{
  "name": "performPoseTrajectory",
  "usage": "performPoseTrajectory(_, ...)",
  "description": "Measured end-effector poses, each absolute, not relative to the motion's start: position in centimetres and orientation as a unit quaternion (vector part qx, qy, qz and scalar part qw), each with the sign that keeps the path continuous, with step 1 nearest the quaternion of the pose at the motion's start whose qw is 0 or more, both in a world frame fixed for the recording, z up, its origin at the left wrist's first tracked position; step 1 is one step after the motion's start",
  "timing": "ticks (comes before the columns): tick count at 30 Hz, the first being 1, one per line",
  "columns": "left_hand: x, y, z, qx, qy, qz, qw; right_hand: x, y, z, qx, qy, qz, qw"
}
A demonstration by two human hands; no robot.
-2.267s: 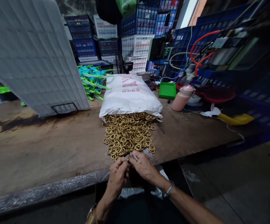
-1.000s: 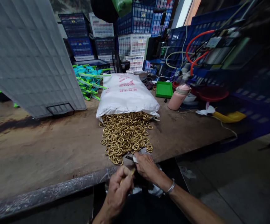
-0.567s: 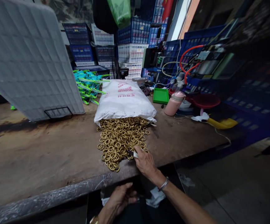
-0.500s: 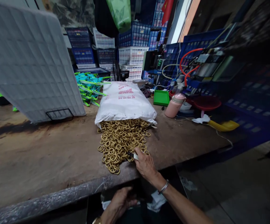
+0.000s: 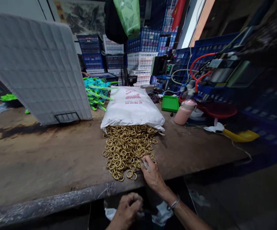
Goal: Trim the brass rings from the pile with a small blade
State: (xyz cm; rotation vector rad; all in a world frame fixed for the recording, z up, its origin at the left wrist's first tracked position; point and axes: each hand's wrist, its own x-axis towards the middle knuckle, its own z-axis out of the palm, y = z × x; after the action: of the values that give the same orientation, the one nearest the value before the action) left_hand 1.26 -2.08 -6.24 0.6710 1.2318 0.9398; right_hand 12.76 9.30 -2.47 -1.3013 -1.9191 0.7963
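A loose heap of brass-coloured rings (image 5: 126, 148) spills from the mouth of a white printed sack (image 5: 133, 110) onto the table. My right hand (image 5: 152, 175) rests at the heap's near right side, closed around a small pale-handled tool (image 5: 145, 164); its tip is hidden now, and its exact kind is unclear. Two or three rings (image 5: 131, 175) lie slightly apart at the front of the heap. In front of the table edge, lower down, my left hand (image 5: 128, 207) is closed with its fingers curled in. Whatever it may hold cannot be made out.
A tall white quilted panel (image 5: 40, 70) stands on the left of the wooden table (image 5: 57, 159). Green and blue plastic pieces (image 5: 97, 92) lie behind the sack. To the right are a green tray (image 5: 170, 103), a pink bottle (image 5: 185, 112) and a yellow scoop (image 5: 241, 135).
The view has shifted slightly. My right hand has turned, hiding the tool's dark tip. A few rings now lie at the heap's front edge. My left hand's fingers have curled in.
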Motion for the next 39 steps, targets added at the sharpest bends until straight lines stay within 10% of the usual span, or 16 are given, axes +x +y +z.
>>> performPoseTrajectory(19,0.2,-1.2,-0.9,0.501,0.597,0.517,0.353,12.4,4.6,-0.4,-0.431,-0.691,0.500,0.294)
performPoseTrajectory(28,0.4,-2.0,-0.4,0.328,0.530,0.509,0.593,12.0,4.5,-0.4,-0.416,-0.675,0.541,0.282)
performPoseTrajectory(39,0.9,-2.1,0.4,0.333,0.565,0.522,0.545,13.4,4.0,-1.3,-0.368,-0.839,0.357,0.183)
